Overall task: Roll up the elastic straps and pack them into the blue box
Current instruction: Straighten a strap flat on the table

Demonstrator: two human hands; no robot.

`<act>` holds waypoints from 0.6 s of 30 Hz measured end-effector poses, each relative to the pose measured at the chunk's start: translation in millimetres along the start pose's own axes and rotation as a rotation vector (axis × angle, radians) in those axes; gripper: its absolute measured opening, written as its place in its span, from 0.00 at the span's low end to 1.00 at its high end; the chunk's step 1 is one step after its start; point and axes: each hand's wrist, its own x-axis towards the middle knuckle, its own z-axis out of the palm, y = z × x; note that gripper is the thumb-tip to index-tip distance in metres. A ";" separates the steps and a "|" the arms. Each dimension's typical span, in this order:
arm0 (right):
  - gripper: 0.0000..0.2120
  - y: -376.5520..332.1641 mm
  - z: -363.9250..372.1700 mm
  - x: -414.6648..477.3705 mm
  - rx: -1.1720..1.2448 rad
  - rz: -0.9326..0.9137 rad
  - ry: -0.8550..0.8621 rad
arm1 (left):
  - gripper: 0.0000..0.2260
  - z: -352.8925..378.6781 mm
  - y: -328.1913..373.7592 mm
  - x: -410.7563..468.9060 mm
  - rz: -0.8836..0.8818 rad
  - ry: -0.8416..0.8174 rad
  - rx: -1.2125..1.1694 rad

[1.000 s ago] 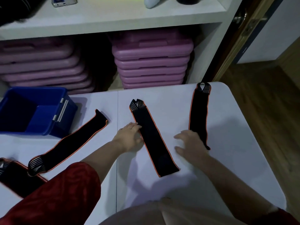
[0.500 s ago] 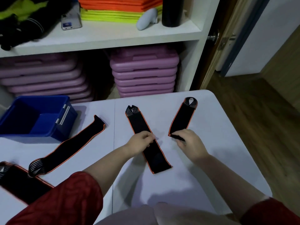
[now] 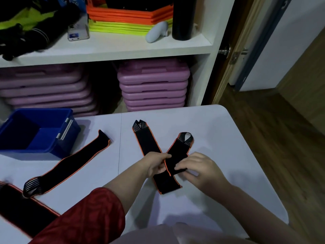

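Note:
Several black elastic straps with orange edges lie on the white table [image 3: 219, 138]. My left hand [image 3: 156, 164] and my right hand [image 3: 197, 166] both grip the near end of the right strap [image 3: 179, 150], which crosses over the middle strap [image 3: 147, 143]. Its looped end points away from me. A third strap [image 3: 70, 162] lies to the left, pointing toward the blue box [image 3: 35, 131], which stands open and empty at the table's far left. A fourth strap [image 3: 22, 212] shows at the lower left edge.
Behind the table stands a white shelf unit [image 3: 123, 48] with stacked purple step boards [image 3: 153, 87], orange and yellow mats, a phone, a black bottle and dark clothing. To the right are a door frame and wooden floor [image 3: 281, 138]. The table's right edge is rounded.
My right hand drew the right strap leftward over the middle strap. My left hand left the middle strap and joined the right hand on the right strap's near end. The camera tilted up.

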 end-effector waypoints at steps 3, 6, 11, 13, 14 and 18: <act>0.05 -0.9 -15.9 4.0 -0.046 -0.019 0.026 | 0.15 7.1 3.7 10.6 0.009 -0.048 -0.125; 0.05 -0.9 -24.4 1.2 -0.068 -0.052 0.059 | 0.12 17.6 17.1 10.1 0.046 -0.087 -0.170; 0.04 3.6 -31.5 -12.5 -0.120 -0.044 0.124 | 0.06 23.3 47.6 1.8 0.283 -0.005 -0.140; 0.05 3.0 -33.0 -16.3 -0.125 -0.014 0.158 | 0.04 18.7 59.0 -7.5 0.370 0.011 -0.130; 0.06 1.2 -33.1 -16.7 -0.124 0.001 0.176 | 0.03 16.0 63.5 -11.8 0.413 0.013 -0.125; 0.08 -12.0 -28.7 -11.8 -0.129 0.042 0.233 | 0.20 4.9 75.5 -29.0 0.588 0.121 0.009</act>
